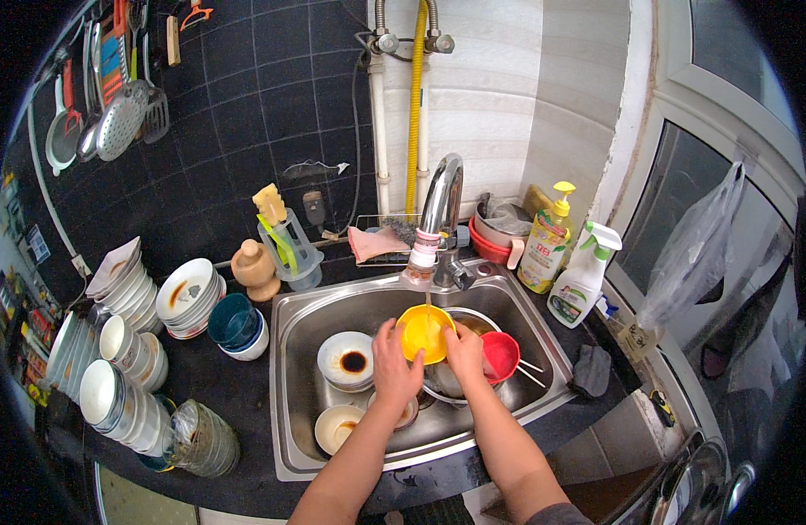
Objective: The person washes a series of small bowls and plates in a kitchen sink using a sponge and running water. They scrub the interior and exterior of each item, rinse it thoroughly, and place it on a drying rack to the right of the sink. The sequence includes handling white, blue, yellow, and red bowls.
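A small yellow bowl is held between my two hands under the faucet, and a thin stream of water runs into it. My left hand grips its left rim, and my right hand is closed on its right side. Below, in the steel sink, a white bowl with dark brown liquid and a cream bowl with brown residue lie at the left. A red bowl rests beside my right hand, over a metal basin partly hidden by my hands. Two sticks like chopsticks poke out there.
Stacked bowls, plates and a glass jar crowd the left counter. A wooden container and a clear utensil holder stand behind. At right are a yellow pump bottle, a white spray bottle and a grey cloth.
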The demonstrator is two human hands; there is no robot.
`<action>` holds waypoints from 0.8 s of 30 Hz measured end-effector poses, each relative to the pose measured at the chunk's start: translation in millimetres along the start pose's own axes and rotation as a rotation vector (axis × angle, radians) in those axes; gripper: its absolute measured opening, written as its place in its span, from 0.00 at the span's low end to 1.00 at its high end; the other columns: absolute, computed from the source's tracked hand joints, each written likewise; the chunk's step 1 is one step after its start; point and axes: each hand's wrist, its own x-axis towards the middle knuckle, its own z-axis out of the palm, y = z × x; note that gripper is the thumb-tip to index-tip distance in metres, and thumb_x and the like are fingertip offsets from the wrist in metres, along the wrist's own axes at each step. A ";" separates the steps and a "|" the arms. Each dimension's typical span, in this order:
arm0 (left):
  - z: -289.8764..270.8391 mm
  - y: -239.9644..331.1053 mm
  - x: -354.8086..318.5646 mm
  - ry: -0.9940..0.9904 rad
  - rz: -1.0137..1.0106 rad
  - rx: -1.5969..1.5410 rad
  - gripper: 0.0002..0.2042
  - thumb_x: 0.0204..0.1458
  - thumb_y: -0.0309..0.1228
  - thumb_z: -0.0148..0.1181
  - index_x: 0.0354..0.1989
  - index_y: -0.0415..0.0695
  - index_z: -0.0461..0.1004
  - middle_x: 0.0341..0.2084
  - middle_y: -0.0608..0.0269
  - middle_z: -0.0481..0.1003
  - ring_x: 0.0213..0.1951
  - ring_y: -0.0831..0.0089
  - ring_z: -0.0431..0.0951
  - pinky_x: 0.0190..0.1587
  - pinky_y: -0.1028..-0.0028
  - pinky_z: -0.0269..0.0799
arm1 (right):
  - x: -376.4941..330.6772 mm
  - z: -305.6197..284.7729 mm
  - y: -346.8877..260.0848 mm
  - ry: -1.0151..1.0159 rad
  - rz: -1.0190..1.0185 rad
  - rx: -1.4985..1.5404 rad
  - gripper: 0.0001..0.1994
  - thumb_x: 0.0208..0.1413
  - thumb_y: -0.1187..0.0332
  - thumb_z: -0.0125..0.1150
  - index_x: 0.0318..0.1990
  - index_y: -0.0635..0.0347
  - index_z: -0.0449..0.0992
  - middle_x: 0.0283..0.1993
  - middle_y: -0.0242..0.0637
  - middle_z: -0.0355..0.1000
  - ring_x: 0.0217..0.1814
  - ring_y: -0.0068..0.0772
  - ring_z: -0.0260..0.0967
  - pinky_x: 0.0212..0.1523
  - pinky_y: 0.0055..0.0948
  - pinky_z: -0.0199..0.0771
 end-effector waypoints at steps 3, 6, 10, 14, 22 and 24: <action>-4.2 2.6 -0.4 -0.197 0.224 0.058 0.19 0.37 0.31 0.61 0.41 0.42 0.69 0.45 0.53 0.66 0.52 0.52 0.59 0.56 0.54 0.51 | 4.3 2.5 9.1 -0.004 0.083 0.031 0.18 0.48 0.61 0.50 0.41 0.64 0.74 0.26 0.47 0.73 0.23 0.35 0.72 0.24 0.31 0.71; 1.5 -6.3 -4.4 -0.368 0.214 0.137 0.14 0.37 0.31 0.61 0.35 0.42 0.72 0.40 0.56 0.69 0.50 0.55 0.63 0.56 0.55 0.51 | 6.0 4.5 15.4 -0.005 0.154 0.065 0.19 0.48 0.59 0.51 0.40 0.65 0.75 0.24 0.45 0.73 0.18 0.31 0.70 0.17 0.27 0.69; 9.4 -22.0 -10.3 -0.468 0.076 0.107 0.11 0.42 0.28 0.58 0.36 0.41 0.73 0.34 0.58 0.73 0.45 0.62 0.69 0.54 0.62 0.57 | 1.5 -2.3 -9.2 -0.041 0.218 0.013 0.19 0.48 0.56 0.54 0.40 0.63 0.75 0.25 0.45 0.73 0.21 0.32 0.71 0.21 0.29 0.69; 15.0 -14.7 -12.1 -0.337 -0.513 -0.452 0.10 0.47 0.28 0.56 0.38 0.41 0.73 0.32 0.60 0.74 0.39 0.69 0.72 0.47 0.74 0.62 | -2.2 -11.8 -26.7 -0.035 0.053 -0.055 0.20 0.48 0.51 0.55 0.39 0.57 0.77 0.35 0.47 0.70 0.41 0.43 0.68 0.43 0.35 0.65; 25.8 -37.6 -10.8 -0.294 -0.678 -0.892 0.15 0.51 0.29 0.54 0.47 0.40 0.66 0.38 0.65 0.72 0.39 0.79 0.70 0.43 0.78 0.65 | -8.6 -10.5 -37.3 -0.123 -0.414 -0.019 0.19 0.45 0.61 0.59 0.46 0.56 0.72 0.48 0.43 0.63 0.52 0.44 0.59 0.52 0.35 0.58; 25.7 -40.6 -10.9 -0.338 -0.670 -0.819 0.16 0.51 0.28 0.54 0.48 0.40 0.65 0.40 0.65 0.71 0.40 0.79 0.70 0.44 0.78 0.65 | -8.3 -7.1 -35.7 -0.199 -0.497 -0.041 0.22 0.42 0.62 0.61 0.48 0.55 0.71 0.51 0.43 0.62 0.55 0.46 0.56 0.56 0.37 0.55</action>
